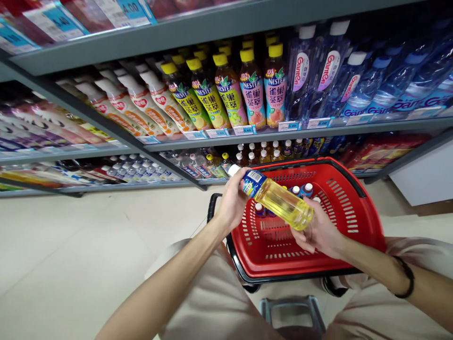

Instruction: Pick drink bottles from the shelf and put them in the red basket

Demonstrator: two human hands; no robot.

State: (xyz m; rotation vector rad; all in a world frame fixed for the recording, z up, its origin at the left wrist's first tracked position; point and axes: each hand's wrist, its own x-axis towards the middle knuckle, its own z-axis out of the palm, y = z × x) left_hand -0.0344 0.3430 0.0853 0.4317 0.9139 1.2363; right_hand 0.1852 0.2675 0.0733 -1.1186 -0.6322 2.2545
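Note:
A bottle of yellow drink (281,200) with a white cap and a blue label lies tilted across both my hands, above a red shopping basket (318,267). My left hand (232,200) is wrapped round its cap end. The bottom end rests in my right hand (320,229), whose fingers curl beneath it. Inside the basket several bottles with white caps, such as a small bottle (260,209), stand near the far side, partly hidden by the held bottle.
A shelf (212,141) ahead carries rows of drinks, among them Nestea bottles (253,89) and clear water bottles (325,71). Smaller bottles (264,153) fill the low shelf behind the basket. A grey metal handle or frame (292,302) is on the floor between my legs. A white cabinet (421,174) stands right.

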